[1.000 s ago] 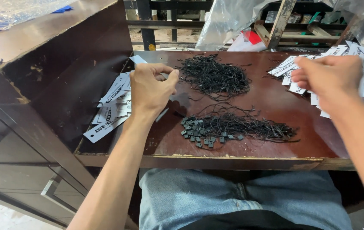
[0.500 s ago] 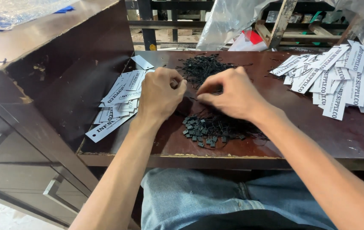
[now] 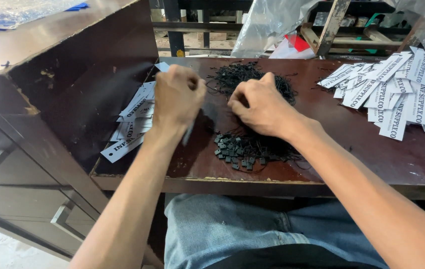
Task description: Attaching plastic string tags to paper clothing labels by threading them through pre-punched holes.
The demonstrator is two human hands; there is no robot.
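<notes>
My left hand (image 3: pixel 177 97) is closed into a fist over the dark wooden table (image 3: pixel 352 149), and a pale strip of a white paper tag (image 3: pixel 188 135) sticks out below it. My right hand (image 3: pixel 262 107) sits close beside it with its fingers curled toward the left hand; what they pinch is hidden. Just in front of the right hand lies a bundle of black strings with small square ends (image 3: pixel 240 152). A looser heap of black strings (image 3: pixel 232 77) lies behind both hands.
A stack of white printed tags (image 3: pixel 132 119) lies at the table's left edge, against a tall dark cabinet (image 3: pixel 63 89). A wider spread of white tags (image 3: pixel 401 94) covers the right side. Clear plastic sheeting (image 3: pixel 272 25) and wooden frames stand beyond the table. My jeans (image 3: pixel 232 229) show below.
My right hand came from the tag pile on the right across to the middle, and now sits against my left hand. The left hand has barely shifted.
</notes>
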